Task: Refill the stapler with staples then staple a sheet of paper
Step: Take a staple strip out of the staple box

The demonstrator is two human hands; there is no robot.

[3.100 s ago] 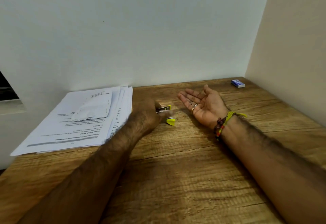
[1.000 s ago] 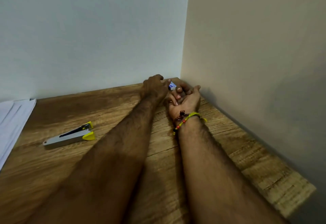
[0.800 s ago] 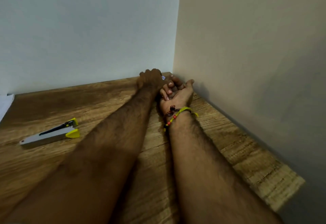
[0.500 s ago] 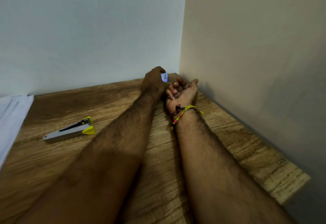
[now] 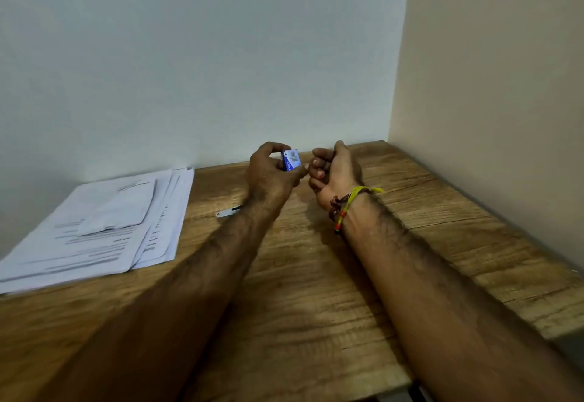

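A small blue staple box (image 5: 291, 160) is being pinched between the thumb and fingers of the left hand (image 5: 272, 174), raised above the wooden desk (image 5: 316, 291). The right hand (image 5: 335, 171) is being held just beside it, fingers curled loosely inward, gripping nothing visible. The stapler (image 5: 228, 212) is lying below the left wrist, mostly hidden, with the paper stack (image 5: 104, 227) farther left.

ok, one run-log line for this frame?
phase: refill prep | left hand: holding blue staple box | right hand: curled, empty-looking | stapler: on desk, mostly hidden behind left forearm | papers: unstapled
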